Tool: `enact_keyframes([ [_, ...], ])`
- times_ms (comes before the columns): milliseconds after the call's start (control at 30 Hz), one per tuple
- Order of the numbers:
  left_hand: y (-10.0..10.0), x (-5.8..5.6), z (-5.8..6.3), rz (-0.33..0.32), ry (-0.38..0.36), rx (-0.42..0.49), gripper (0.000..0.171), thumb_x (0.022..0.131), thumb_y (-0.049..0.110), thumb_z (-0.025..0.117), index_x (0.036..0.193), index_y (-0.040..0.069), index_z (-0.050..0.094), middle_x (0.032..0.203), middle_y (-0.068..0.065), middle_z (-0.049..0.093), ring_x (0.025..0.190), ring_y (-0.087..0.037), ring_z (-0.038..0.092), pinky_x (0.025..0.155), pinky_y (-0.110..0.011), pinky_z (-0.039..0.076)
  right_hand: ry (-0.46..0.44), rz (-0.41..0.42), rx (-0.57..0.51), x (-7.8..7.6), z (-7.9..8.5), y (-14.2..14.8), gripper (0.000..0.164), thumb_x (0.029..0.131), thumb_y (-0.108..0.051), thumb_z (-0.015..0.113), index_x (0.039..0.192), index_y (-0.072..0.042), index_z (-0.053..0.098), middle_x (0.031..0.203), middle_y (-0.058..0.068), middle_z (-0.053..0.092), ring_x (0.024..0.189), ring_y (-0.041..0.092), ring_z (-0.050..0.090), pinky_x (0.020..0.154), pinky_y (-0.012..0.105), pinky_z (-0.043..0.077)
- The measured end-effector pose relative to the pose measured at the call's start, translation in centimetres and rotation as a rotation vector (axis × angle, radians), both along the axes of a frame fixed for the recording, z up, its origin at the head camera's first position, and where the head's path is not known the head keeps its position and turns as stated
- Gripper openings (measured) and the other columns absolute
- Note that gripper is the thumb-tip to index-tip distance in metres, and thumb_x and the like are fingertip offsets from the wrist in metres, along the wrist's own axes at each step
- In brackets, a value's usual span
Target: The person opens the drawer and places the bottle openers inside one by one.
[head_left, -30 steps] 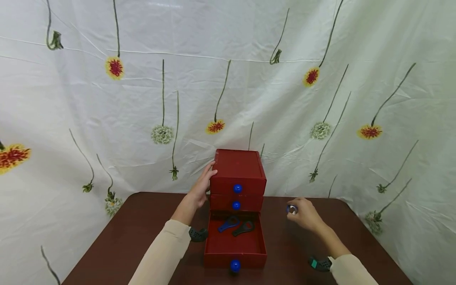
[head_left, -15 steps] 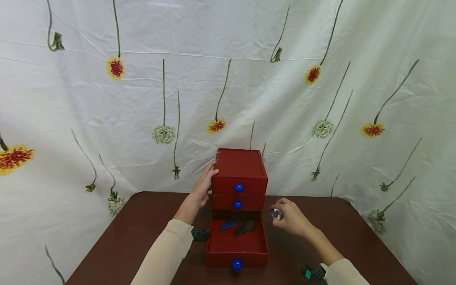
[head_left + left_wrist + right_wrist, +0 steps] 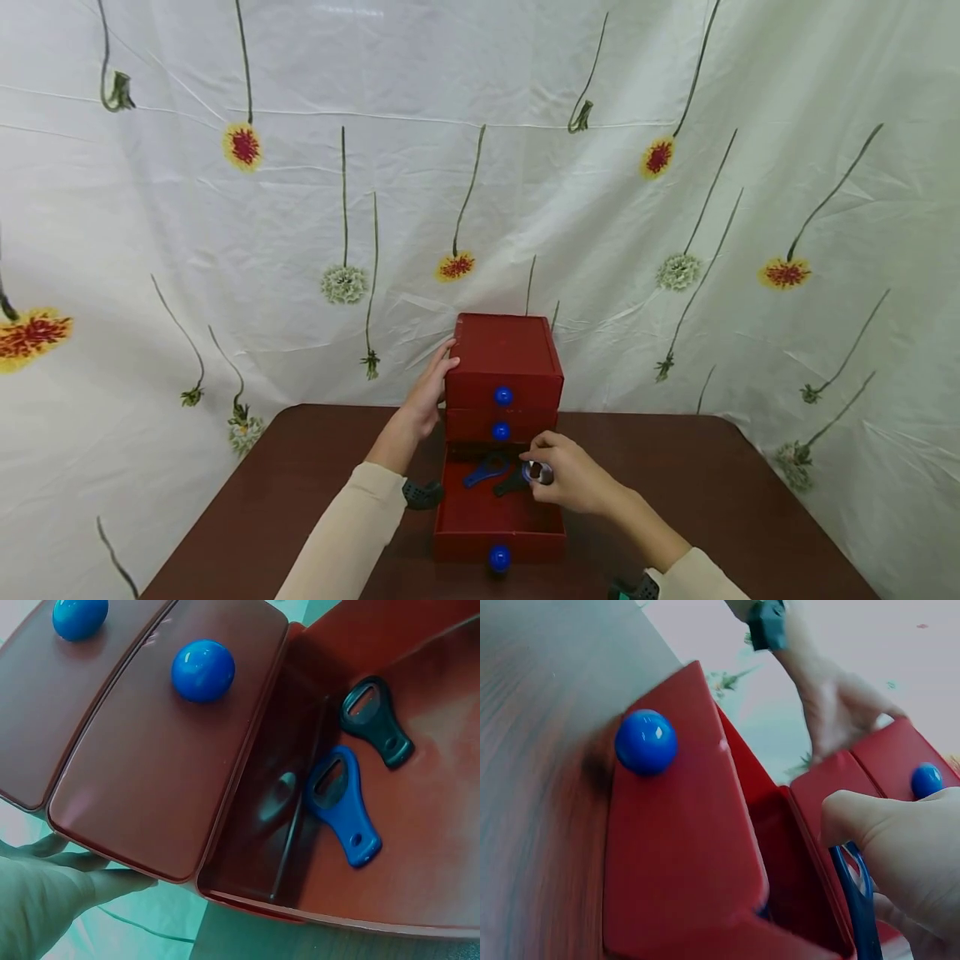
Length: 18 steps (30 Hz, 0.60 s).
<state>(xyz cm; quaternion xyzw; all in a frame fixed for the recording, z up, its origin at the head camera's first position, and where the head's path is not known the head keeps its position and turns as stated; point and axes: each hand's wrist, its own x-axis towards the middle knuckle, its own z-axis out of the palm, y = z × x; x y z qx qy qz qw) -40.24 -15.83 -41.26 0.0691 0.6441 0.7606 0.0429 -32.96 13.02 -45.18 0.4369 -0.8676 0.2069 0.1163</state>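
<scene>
A red chest of drawers [image 3: 504, 350] with blue knobs stands on the table, its bottom drawer [image 3: 498, 523] pulled out. My left hand [image 3: 422, 400] rests against the chest's left side, fingers extended. Inside the drawer lie a blue bottle opener [image 3: 354, 829] and a dark green bottle opener [image 3: 382, 729], side by side near the back. My right hand [image 3: 573, 477] is above the drawer's right side and pinches a dark blue looped tool [image 3: 864, 922], which looks like another bottle opener. In the head view it partly covers the green one.
The upper two drawers, with a top knob [image 3: 503, 396] and a middle knob [image 3: 501, 431], are closed. A dark brown table [image 3: 322, 475] extends to both sides. A white flower-printed cloth [image 3: 420, 192] hangs behind it.
My right hand has moved left with the looped tool, from beside the chest to over the open drawer. My left hand stays against the chest.
</scene>
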Motion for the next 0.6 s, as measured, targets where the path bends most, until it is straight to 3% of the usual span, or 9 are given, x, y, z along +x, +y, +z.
enact_keyframes([
  [367, 0.1, 0.3, -0.1, 0.019, 0.020, 0.001, 0.058, 0.108, 0.043, 0.048, 0.162, 0.040, 0.028, 0.160, -0.012, 0.035, 0.140, -0.045, 0.038, 0.099, -0.072, 0.036, -0.095, 0.127, 0.061, -0.5, -0.5, -5.5, 0.029, 0.088, -0.012, 0.076, 0.116, -0.003, 0.078, 0.112, 0.001, 0.060, 0.091, 0.011, 0.054, 0.075, 0.018, 0.047],
  [600, 0.0, 0.6, -0.2, 0.012, 0.028, -0.014, 0.058, 0.108, 0.045, 0.047, 0.162, 0.041, 0.027, 0.163, -0.010, 0.029, 0.141, -0.046, 0.036, 0.101, -0.074, 0.033, -0.144, 0.100, 0.134, -1.0, -1.2, -7.0, 0.034, 0.093, -0.020, 0.078, 0.125, -0.008, 0.075, 0.120, -0.001, 0.064, 0.105, 0.011, 0.060, 0.088, 0.027, 0.052],
])
